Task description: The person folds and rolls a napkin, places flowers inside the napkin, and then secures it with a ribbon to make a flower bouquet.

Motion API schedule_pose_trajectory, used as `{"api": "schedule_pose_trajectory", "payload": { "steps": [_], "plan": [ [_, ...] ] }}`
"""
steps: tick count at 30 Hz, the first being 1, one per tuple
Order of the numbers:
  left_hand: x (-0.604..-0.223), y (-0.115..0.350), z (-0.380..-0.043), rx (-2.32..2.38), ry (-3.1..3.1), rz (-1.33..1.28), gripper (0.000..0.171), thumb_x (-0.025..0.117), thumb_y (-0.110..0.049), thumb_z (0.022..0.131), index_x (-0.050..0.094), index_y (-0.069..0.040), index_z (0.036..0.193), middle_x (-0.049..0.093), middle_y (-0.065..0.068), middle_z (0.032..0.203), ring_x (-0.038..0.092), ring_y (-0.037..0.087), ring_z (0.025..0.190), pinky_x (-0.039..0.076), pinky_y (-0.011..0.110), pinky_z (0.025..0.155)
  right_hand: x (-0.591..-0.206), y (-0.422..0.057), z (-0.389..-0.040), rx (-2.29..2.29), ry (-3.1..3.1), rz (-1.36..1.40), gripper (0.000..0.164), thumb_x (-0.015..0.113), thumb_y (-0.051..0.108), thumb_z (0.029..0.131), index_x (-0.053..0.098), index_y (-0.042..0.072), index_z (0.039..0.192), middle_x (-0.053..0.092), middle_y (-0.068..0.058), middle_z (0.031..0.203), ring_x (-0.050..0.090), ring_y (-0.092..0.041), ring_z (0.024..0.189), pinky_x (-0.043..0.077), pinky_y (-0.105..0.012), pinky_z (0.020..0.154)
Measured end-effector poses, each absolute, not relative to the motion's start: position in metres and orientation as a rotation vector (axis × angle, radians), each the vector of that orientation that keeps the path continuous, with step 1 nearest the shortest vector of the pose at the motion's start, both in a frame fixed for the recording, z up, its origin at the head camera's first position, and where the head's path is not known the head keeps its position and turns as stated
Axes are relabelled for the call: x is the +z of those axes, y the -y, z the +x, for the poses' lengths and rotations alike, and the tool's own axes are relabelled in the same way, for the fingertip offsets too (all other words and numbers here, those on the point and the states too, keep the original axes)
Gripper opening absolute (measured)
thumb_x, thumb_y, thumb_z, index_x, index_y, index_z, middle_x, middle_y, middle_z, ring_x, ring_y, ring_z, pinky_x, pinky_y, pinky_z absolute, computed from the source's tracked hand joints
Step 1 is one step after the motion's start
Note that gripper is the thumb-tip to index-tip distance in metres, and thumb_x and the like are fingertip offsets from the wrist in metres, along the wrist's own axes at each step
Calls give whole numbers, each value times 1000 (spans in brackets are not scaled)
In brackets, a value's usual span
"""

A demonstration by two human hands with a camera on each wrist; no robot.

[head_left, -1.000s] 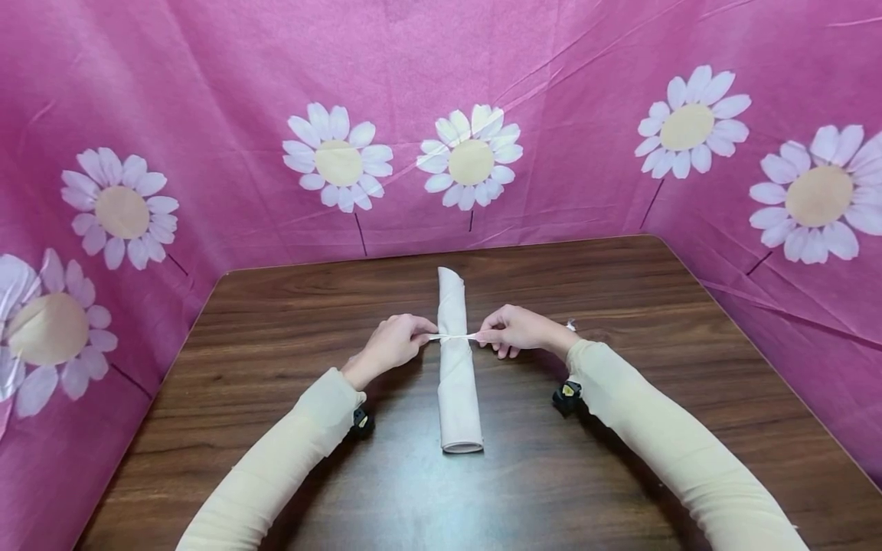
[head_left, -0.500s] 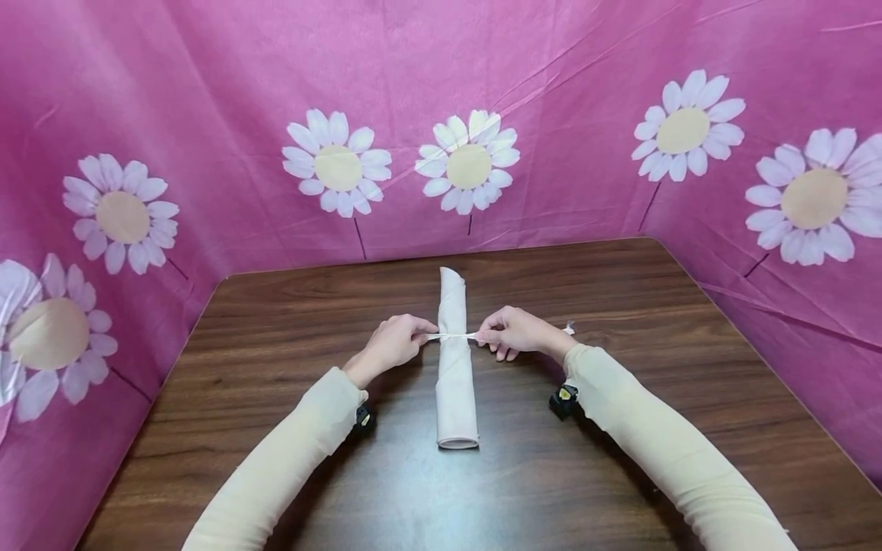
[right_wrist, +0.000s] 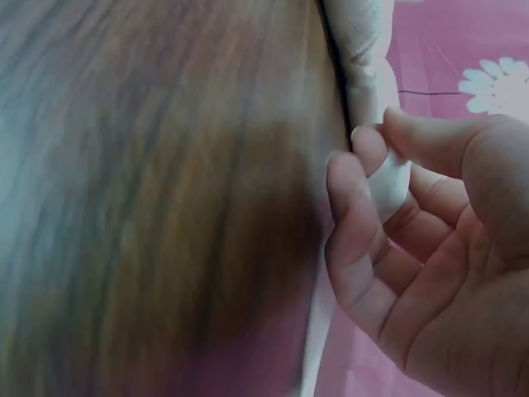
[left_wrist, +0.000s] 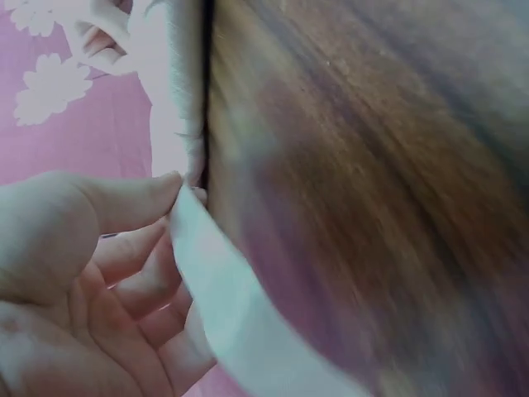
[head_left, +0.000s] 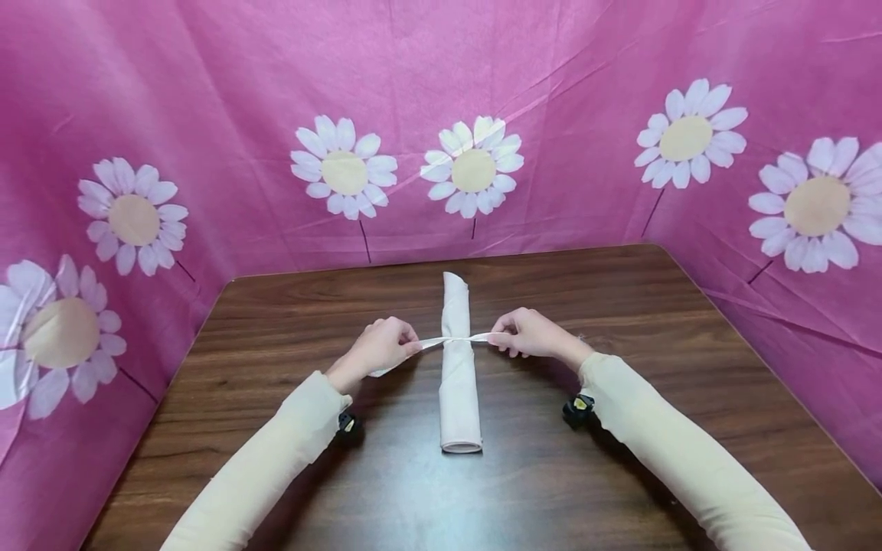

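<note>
A long white cloth roll (head_left: 459, 394) lies lengthwise on the table, pointing away from me. A narrow white ribbon (head_left: 432, 343) crosses over its middle and cinches it slightly. My left hand (head_left: 382, 344) pinches one end of the ribbon between thumb and index finger, left of the roll; in the left wrist view the ribbon's tail (left_wrist: 227, 306) hangs past the fingers. My right hand (head_left: 529, 334) pinches the other end to the right of the roll, and in the right wrist view a bit of ribbon (right_wrist: 390, 188) shows inside the curled fingers.
The dark wood-grain table (head_left: 586, 474) carries the roll and reflects light near its front. A pink curtain (head_left: 551, 61) printed with white daisies surrounds the back and sides. Black wrist cameras (head_left: 578, 410) sit under both cuffs.
Both hands have moved apart, the left further left and the right further right, so more ribbon shows on each side of the roll. The ribbon's tail now shows behind the left hand.
</note>
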State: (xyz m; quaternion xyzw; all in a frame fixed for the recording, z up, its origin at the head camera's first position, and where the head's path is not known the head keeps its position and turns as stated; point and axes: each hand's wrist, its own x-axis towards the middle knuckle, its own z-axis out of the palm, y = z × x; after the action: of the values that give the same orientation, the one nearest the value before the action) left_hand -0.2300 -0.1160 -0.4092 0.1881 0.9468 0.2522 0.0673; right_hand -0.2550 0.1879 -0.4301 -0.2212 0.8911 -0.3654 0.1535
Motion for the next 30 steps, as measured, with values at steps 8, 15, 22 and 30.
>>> {"api": "schedule_pose_trajectory", "payload": {
  "steps": [8,15,22,30],
  "plan": [
    [-406,139,-207,920,-2655,538,8,73,-13,94,76,-7,97,71,-2,81,63,10,67,54,32,61,-420,-218,-241,-860,-2733,-757,12,71,19,96,76,11,90,58,7,63,48,-8,54,41,-27,53],
    [-415,153,-187,1137,-2393,494,9,68,-6,96,71,0,101,69,3,79,64,13,63,57,36,49,-418,-231,-222,-595,-2879,-997,10,77,15,90,73,18,82,59,14,71,55,-11,70,41,-38,75],
    [-419,155,-173,1169,-2309,469,8,69,-8,97,71,-2,102,69,2,77,65,16,59,56,35,47,-420,-231,-208,-600,-2794,-1060,12,76,14,90,69,21,82,58,16,76,54,-11,77,45,-53,98],
    [-421,146,-161,1135,-2269,534,9,71,-9,95,70,-2,101,70,5,75,64,17,58,54,34,45,-416,-218,-197,-844,-2513,-984,4,73,15,94,76,17,91,66,11,66,53,-2,56,42,-22,55]
  ]
}}
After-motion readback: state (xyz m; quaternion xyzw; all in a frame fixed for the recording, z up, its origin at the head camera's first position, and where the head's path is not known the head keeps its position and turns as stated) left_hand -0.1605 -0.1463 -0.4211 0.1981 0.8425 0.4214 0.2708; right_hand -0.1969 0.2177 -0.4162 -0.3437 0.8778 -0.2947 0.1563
